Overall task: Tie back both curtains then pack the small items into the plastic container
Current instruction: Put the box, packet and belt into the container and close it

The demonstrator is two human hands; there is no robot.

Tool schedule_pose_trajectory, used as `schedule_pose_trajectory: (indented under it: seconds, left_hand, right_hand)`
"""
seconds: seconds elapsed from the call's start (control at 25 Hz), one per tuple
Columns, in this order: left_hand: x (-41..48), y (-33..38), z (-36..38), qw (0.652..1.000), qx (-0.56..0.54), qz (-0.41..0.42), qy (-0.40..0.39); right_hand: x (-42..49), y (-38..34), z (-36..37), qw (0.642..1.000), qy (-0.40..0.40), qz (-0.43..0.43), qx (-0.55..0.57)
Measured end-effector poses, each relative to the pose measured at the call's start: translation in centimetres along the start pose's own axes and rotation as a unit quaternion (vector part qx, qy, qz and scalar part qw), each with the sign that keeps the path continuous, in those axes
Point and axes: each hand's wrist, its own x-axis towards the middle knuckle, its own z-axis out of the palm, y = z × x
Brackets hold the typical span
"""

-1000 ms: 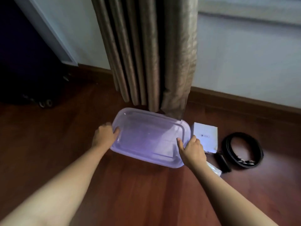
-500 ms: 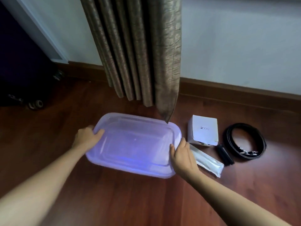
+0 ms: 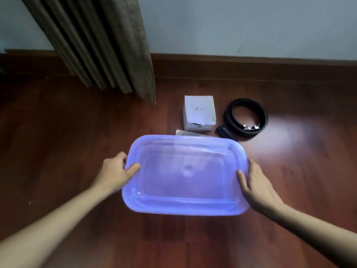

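Note:
A translucent purple plastic container point(image 3: 185, 207) is in the middle of the wooden floor, held at both short ends. My left hand point(image 3: 114, 173) grips its left rim, thumb over the edge. My right hand point(image 3: 257, 184) holds its right rim. Just beyond it lie a white box point(image 3: 199, 112), a coiled black belt point(image 3: 245, 118), a small black object point(image 3: 224, 131) and a clear packet point(image 3: 183, 132), mostly hidden behind the container's far edge. A brown curtain point(image 3: 108, 45) hangs at the upper left, its hem just above the floor.
The grey wall and a brown skirting board point(image 3: 251, 66) run along the back. Red-brown wooden floor point(image 3: 58, 142) spreads to the left and right of the container.
Both hands have drawn the container away from the curtain, towards me and to the right; it now sits in front of the small items and covers most of the packet.

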Motion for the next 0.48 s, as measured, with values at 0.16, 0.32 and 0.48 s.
schedule_pose_trajectory:
  seconds: [0.16, 0.32, 0.48]
  left_hand:
    - [-1.5, 2.1, 2.0, 0.999, -0.008, 0.004, -0.035]
    - [-1.1, 3.1, 1.6, 0.994, 0.059, 0.013, -0.086]
    - [1.1, 4.3, 0.9, 0.996, 0.014, 0.080, -0.049]
  right_hand:
    - [-1.9, 3.7, -0.8, 1.000, 0.018, 0.014, 0.012]
    - [-3.5, 5.1, -0.3, 1.000, 0.007, 0.014, 0.007]
    - [-3.0, 4.9, -0.8, 1.000, 0.008, 0.018, 0.004]
